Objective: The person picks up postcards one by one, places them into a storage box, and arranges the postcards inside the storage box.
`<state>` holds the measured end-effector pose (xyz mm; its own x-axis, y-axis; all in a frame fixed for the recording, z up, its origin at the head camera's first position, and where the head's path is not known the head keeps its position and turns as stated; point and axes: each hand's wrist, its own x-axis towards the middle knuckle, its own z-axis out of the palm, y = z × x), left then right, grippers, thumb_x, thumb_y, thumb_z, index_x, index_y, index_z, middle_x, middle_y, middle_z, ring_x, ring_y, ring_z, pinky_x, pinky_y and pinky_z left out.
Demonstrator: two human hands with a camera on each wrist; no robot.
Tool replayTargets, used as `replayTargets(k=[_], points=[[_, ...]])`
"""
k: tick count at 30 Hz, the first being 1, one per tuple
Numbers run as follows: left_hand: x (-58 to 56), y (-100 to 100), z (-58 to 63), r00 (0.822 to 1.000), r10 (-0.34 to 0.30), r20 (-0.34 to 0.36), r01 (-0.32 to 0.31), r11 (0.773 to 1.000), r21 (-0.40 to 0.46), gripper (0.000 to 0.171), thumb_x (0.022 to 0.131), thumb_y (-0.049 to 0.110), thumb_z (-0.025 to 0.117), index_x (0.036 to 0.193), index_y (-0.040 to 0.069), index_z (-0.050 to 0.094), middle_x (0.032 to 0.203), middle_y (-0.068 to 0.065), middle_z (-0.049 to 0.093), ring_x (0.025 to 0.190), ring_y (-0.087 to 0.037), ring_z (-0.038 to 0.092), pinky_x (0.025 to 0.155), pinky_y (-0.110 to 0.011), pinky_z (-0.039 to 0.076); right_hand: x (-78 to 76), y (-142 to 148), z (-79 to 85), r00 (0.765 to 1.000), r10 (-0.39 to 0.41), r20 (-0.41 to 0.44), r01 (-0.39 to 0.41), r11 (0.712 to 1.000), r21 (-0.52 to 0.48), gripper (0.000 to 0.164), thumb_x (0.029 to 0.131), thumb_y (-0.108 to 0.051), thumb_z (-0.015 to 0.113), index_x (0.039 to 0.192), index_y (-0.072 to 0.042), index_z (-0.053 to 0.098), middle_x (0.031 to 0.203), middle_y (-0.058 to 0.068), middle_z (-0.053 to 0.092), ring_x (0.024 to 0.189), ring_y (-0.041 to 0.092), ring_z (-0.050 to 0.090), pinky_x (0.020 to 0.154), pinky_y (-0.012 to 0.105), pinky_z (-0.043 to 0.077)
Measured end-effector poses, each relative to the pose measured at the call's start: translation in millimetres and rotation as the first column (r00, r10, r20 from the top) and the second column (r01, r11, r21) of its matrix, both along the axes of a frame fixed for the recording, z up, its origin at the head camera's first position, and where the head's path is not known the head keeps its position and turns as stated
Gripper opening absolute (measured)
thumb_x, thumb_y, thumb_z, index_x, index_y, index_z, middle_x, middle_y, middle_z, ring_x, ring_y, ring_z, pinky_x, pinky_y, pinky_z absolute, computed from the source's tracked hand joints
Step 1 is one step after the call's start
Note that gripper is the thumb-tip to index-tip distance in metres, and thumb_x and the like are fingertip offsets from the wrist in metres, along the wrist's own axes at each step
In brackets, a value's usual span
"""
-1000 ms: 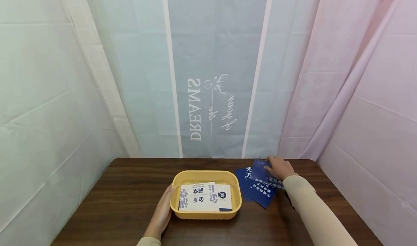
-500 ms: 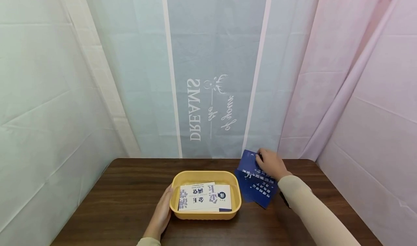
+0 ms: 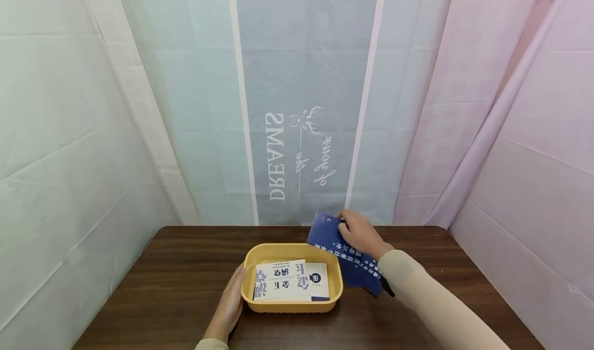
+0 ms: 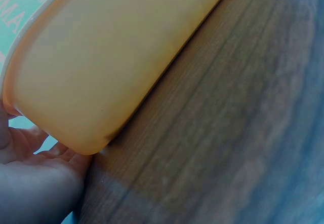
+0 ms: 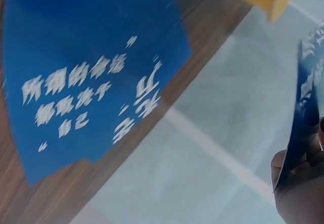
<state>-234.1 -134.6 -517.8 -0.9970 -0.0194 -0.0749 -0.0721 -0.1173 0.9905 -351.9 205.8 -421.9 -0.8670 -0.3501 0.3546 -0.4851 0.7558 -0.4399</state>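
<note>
A yellow plastic basin (image 3: 297, 306) stands on the table, holding white printed cards (image 3: 280, 283). My left hand (image 3: 228, 301) holds its left end; in the left wrist view, fingers (image 4: 63, 153) meet the basin's lower corner. My right hand (image 3: 364, 234) pinches a blue card (image 3: 325, 231) with white lettering, raised over the basin's back right corner. Seen from the right wrist, this blue card stands edge-on between thumb and fingers at the right. More blue cards (image 3: 355, 275) lie overlapping on the table right of the basin, partly hidden by the right hand and the held card.
The dark wood table (image 3: 185, 267) ends at a back edge against a hanging grey-blue curtain (image 3: 301, 56) with white lettering. Pale cloth sheets (image 3: 55, 133) hang on both sides. A strip of blue shows under the white cards in the basin.
My right hand has lifted a blue card off the pile and carried it left toward the basin. The left hand and basin have stayed in place.
</note>
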Motion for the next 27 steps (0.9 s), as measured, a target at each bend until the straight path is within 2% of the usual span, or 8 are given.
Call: replayTargets(k=[6,9,12,20,24,27], points=[[0.1,0,-0.3,1.0,0.006,0.006,-0.006,1.0,-0.003,0.067,0.111,0.04,0.028,0.158,-0.004,0.013,0.163,-0.027,0.009,0.15,-0.042,0.006,0.118,-0.06,0.007,9.6,-20,3.0,0.996,0.086,0.022,-0.085,0.995,-0.056,0.021,0.1,-0.009,0.049,0.115,-0.008,0.064,0.097,0.001,0.062,0.075,0.013,0.054,0.067,0.034,0.046],[0.2,0,-0.8,1.0,0.005,0.0,-0.005,1.0,0.001,0.066,0.111,0.04,0.029,0.158,-0.004,0.013,0.163,-0.027,0.01,0.15,-0.041,0.006,0.118,-0.06,0.006,13.4,-30,5.5,0.988,0.139,0.061,-0.136,0.989,-0.052,0.023,0.101,-0.009,0.049,0.117,-0.009,0.064,0.103,0.001,0.063,0.081,0.013,0.058,0.073,0.037,0.051],[0.7,0,-0.7,1.0,0.002,-0.014,-0.002,1.0,0.003,0.066,0.111,0.04,0.029,0.158,-0.004,0.014,0.163,-0.027,0.01,0.15,-0.041,0.007,0.118,-0.06,0.006,16.7,-40,9.3,0.976,0.187,0.115,-0.185,0.982,-0.023,0.024,0.102,-0.01,0.048,0.12,-0.01,0.063,0.11,0.001,0.064,0.093,0.013,0.061,0.084,0.04,0.053],[1.8,1,0.7,1.0,-0.004,-0.013,0.004,1.0,0.007,0.067,0.111,0.04,0.03,0.158,-0.004,0.013,0.163,-0.027,0.01,0.15,-0.042,0.006,0.118,-0.059,0.006,19.4,-57,11.7,0.911,0.303,0.279,-0.331,0.942,0.058,0.026,0.102,-0.009,0.046,0.122,-0.015,0.062,0.109,-0.005,0.066,0.096,0.01,0.063,0.09,0.039,0.053],[1.1,1,1.1,1.0,-0.001,-0.009,0.001,1.0,0.009,0.067,0.111,0.04,0.03,0.158,-0.004,0.013,0.163,-0.027,0.009,0.15,-0.042,0.006,0.118,-0.059,0.006,20.6,-64,13.9,0.874,0.298,0.384,-0.374,0.917,0.14,0.026,0.102,-0.01,0.049,0.122,-0.017,0.064,0.109,-0.006,0.067,0.094,0.008,0.062,0.089,0.036,0.053],[-0.1,1,1.4,1.0,0.002,-0.003,-0.002,1.0,0.01,0.067,0.11,0.041,0.03,0.158,-0.003,0.013,0.163,-0.027,0.009,0.15,-0.041,0.006,0.118,-0.059,0.006,21.8,-71,17.3,0.851,0.277,0.446,-0.398,0.895,0.204,0.024,0.101,-0.011,0.051,0.12,-0.018,0.065,0.103,-0.006,0.066,0.088,0.009,0.06,0.083,0.034,0.053]])
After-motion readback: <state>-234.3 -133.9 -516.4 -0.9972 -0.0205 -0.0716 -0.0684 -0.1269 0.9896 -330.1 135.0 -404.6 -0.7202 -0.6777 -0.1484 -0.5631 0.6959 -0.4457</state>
